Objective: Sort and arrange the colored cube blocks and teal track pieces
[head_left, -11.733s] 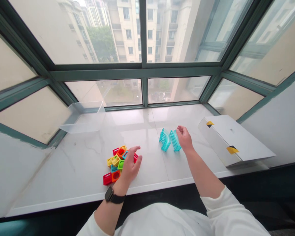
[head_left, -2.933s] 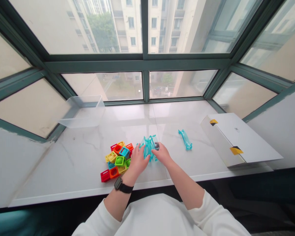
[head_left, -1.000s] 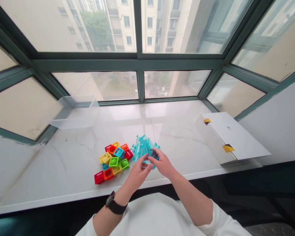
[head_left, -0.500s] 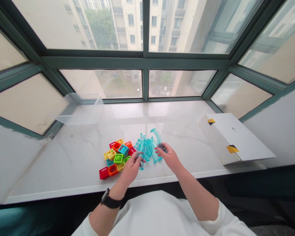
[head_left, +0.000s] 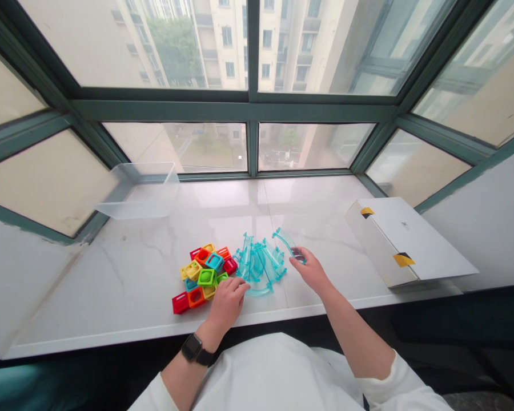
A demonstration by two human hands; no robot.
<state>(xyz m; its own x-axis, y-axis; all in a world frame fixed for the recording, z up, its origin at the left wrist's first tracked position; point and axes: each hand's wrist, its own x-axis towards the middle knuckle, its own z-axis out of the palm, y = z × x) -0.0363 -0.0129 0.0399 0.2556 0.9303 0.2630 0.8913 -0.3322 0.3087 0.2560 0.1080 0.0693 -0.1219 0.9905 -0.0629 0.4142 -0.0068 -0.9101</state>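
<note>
A heap of clear teal curved track pieces (head_left: 259,265) lies on the white marble sill (head_left: 132,285). My right hand (head_left: 310,271) pinches one curved teal piece (head_left: 285,240) and holds it just right of the heap. My left hand (head_left: 227,299), with a black watch on the wrist, rests with curled fingers on the sill at the heap's near-left edge, touching a teal piece. A pile of colourful square blocks (head_left: 203,274) sits just left of that hand.
An empty clear plastic bin (head_left: 139,191) stands at the back left by the window. A flat white cardboard box (head_left: 406,240) lies at the right end of the sill. Window frames close off the back.
My right hand has drawn one curved teal piece out of the heap toward the right. My left hand has dropped down onto the sill at the heap's near edge.
</note>
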